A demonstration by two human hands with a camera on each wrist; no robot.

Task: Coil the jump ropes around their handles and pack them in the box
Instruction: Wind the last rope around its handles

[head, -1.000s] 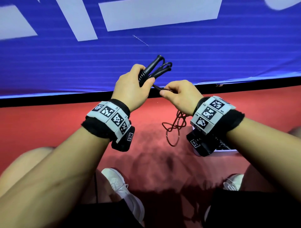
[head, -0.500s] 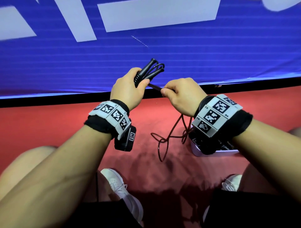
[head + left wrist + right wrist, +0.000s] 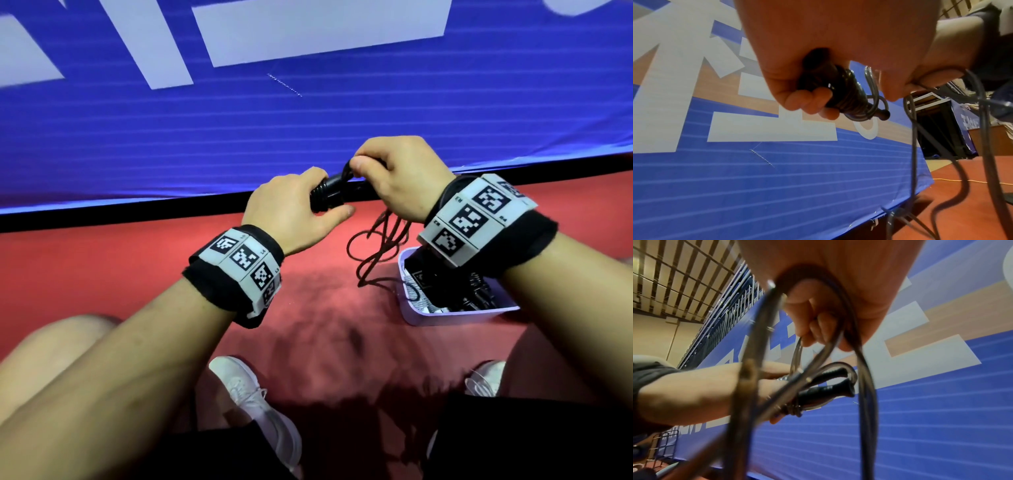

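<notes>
The left hand (image 3: 294,209) grips two black jump-rope handles (image 3: 830,386), seen separately only from the right wrist, several rope turns wound round them. The right hand (image 3: 397,174) pinches the loose rope (image 3: 376,246) above one white box (image 3: 445,317) on the red floor.

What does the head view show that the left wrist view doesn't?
Only the head view: the box on the red floor, with dark ropes already inside, plus both wristbands and white shoes. Only the left wrist view: the cord turns wound round the handles, seen close, and the handle tip poking past the fingers. Both: the left hand gripping the handles, the right hand guiding loose cord, and the blue banner.
</notes>
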